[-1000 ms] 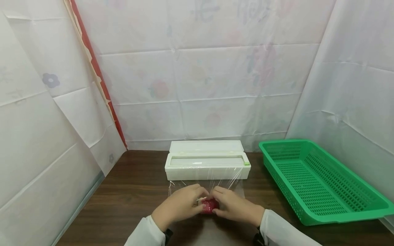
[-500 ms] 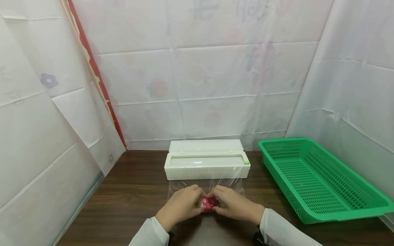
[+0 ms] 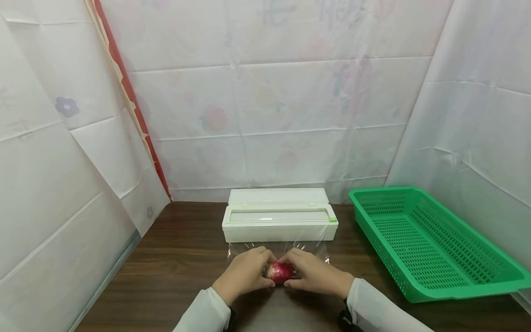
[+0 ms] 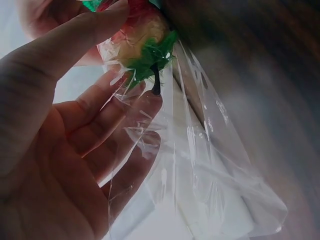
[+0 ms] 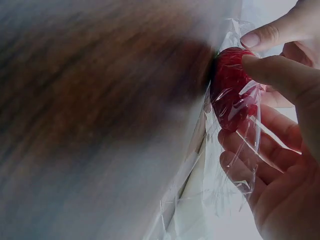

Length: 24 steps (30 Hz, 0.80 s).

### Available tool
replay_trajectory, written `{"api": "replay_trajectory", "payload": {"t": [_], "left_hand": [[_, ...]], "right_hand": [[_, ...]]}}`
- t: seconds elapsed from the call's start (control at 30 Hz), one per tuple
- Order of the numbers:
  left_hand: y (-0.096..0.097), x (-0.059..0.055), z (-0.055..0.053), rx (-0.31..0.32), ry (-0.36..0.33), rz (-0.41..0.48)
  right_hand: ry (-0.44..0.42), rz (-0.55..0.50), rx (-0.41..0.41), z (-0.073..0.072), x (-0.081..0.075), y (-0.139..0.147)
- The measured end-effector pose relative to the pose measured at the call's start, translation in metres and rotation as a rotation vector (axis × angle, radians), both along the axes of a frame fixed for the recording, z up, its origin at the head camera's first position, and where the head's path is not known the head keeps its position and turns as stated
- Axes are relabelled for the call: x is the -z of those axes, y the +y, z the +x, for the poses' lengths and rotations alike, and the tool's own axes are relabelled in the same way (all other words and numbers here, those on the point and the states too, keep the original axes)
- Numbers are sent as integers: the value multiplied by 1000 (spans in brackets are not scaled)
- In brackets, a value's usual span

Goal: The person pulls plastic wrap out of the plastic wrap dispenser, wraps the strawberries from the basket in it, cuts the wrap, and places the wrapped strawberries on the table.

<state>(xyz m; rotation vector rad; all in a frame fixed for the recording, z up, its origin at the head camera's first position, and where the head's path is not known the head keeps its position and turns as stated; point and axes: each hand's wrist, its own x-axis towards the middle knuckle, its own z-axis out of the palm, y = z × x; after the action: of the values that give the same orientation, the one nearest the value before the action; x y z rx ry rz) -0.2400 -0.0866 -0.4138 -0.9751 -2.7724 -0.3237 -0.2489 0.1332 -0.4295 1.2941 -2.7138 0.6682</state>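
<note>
A red strawberry [image 3: 280, 273] with a pale yellowish top lies between my two hands, wrapped in clear cling film [image 4: 200, 150]. Its green leaves [image 4: 155, 55] and dark stem point toward my left palm in the left wrist view. My left hand [image 3: 244, 275] holds the leafy end, thumb on the near side and fingers beyond. At the tapered end, my right hand [image 3: 317, 274] holds it the same way, with the thumb [image 5: 275, 72] on the red surface. The film stretches from the strawberry back to the white dispenser box [image 3: 280, 234].
Behind the hands, the dispenser's lid [image 3: 278, 197] stands raised, and a small green slider [image 3: 333, 220] sits at its right end. A green slotted basket [image 3: 466, 295] stands on the right of the dark wooden table [image 3: 166, 267]. White sheets [image 3: 290, 115] enclose the back and sides.
The strawberry has turned between my hands, and its pale end now shows more at the left. My thumbs have shifted to its near side. The box and basket stay put.
</note>
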Motion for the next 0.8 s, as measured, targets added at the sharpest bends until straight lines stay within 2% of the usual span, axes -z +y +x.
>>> {"api": "replay_trajectory", "payload": {"t": [0.17,0.37,0.57,0.8], "left_hand": [[-1,2,-4,-9,-26,26],[-3,2,-12,11,-86,70],[-9,4,-21,53,-157,123],[-13,6,-26,103,-210,157]], "right_hand": [[-24,0,5,-1,0,0],[-25,-13,16,-4,2,0],[14,-10,30,-10,5,-2],[6,14,41,-14,6,-4]]}}
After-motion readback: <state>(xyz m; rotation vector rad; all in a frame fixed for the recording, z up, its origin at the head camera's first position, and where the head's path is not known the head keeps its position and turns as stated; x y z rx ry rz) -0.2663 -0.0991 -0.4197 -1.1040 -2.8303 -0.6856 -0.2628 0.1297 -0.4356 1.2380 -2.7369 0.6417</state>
